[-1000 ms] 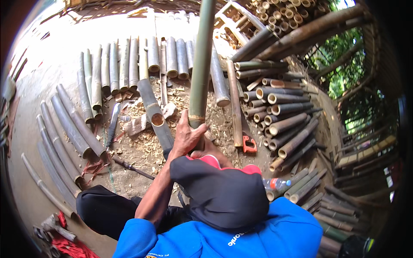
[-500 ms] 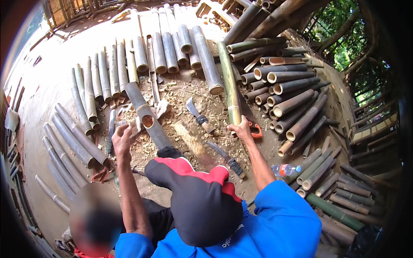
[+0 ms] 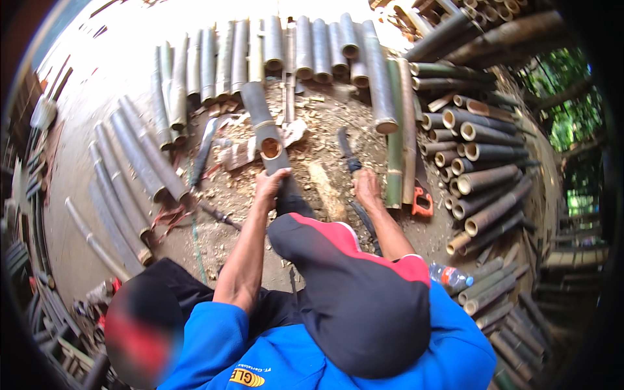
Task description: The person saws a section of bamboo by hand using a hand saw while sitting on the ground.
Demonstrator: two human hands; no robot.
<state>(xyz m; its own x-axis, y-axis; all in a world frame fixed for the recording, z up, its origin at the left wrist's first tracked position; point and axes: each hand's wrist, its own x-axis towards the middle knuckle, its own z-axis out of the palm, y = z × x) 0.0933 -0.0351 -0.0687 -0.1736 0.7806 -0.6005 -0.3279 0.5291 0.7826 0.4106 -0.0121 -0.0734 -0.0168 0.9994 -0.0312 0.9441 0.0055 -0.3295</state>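
My left hand is wrapped round a dark bamboo tube, just below a round hole cut in its side. The tube slants away from me, its near end by my dark-clad leg. On the right, my right hand is closed on the handle of a curved knife with black wrapping below the blade. The knife is low over the chip-strewn ground. Under my right wrist lies a second knife, partly hidden by the forearm.
Bamboo tubes lie in a row ahead, with more tubes at left and a stack at right. A green pole, an orange-handled saw and a plastic bottle lie right. Another blade lies left.
My right hand has let go of the green bamboo pole and moved left onto the curved knife's handle. My left hand, raised before, has come down onto the holed tube. The view has shifted.
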